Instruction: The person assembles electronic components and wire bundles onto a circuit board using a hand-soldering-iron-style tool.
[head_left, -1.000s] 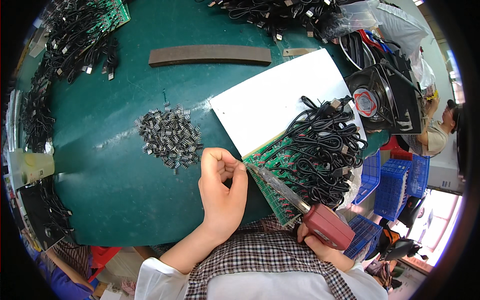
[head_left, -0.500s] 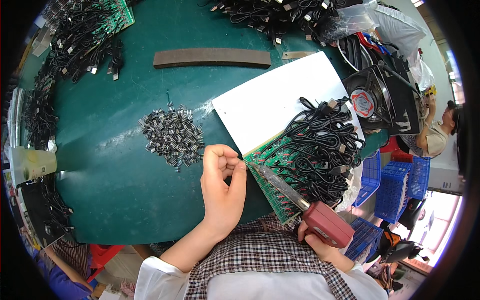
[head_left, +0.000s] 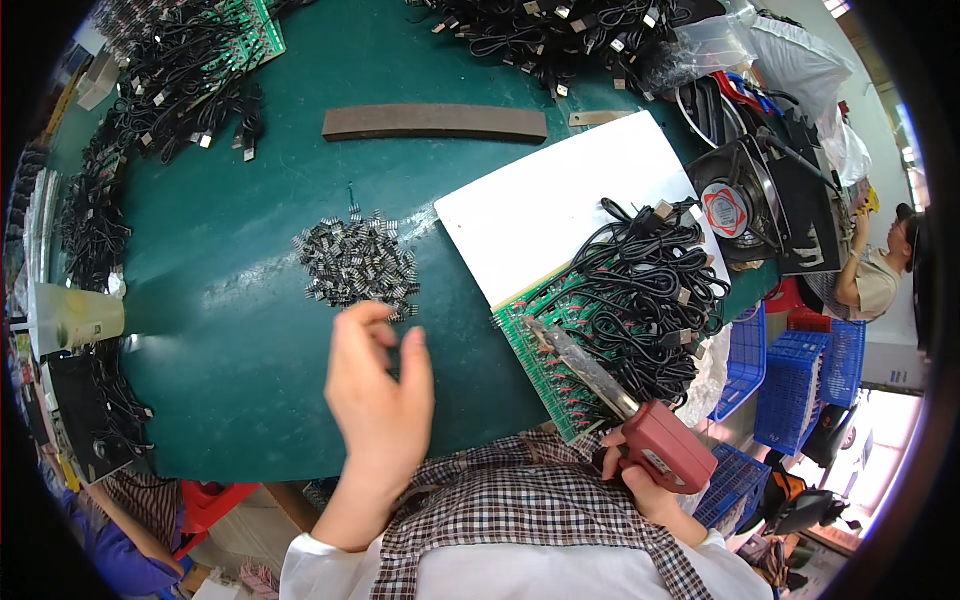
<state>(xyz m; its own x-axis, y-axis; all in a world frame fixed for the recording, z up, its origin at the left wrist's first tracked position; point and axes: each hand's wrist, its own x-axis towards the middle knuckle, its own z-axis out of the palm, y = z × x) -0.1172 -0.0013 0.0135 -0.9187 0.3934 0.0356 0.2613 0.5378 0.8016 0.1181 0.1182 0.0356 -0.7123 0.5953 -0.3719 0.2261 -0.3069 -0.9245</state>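
Observation:
My left hand is at the near edge of a pile of small metal-pinned connectors. Its thumb stands apart from the curled fingers, and nothing shows between them. At the lower right, my right hand grips the red handle of a soldering iron. The iron's metal barrel slants up and left, its tip over a green circuit board panel. Black USB cables lie bunched across the panel's right side. Beneath the panel is a white board.
A brown bar lies across the green table. More cable bundles are heaped along the far edge. A fan stands at the right, with blue crates beyond. At left is a translucent cup. Another person is at far right.
My left hand has moved left from the panel's corner to the connector pile, and its thumb and fingers have parted. The iron's tip has shifted slightly right, off the panel's left edge.

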